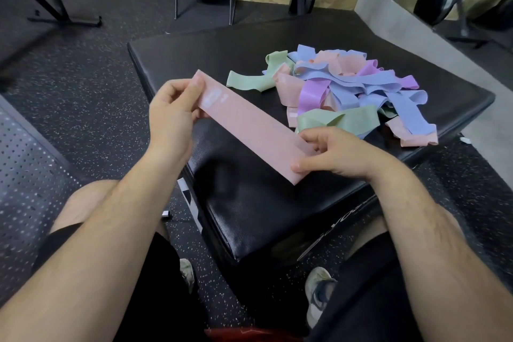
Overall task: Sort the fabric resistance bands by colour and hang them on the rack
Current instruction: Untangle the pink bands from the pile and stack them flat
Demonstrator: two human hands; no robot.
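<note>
Pink band [249,128] held flat above black pad [177,58]: left hand [169,116] pinches far end, right hand [333,155] near end. Mixed pile [341,91] beyond. Rack apparently outside view. Keep band untwisted; start pink group apart from pile.

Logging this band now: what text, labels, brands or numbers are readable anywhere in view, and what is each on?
Nothing can be read with certainty.
White print on the pink band, which the left hand and right hand grip: blurred, unreadable.
White lettering on the side of the black padded box: stretched and blurred, unreadable.
Black-and-white label on the box's left edge: no legible characters.
</note>
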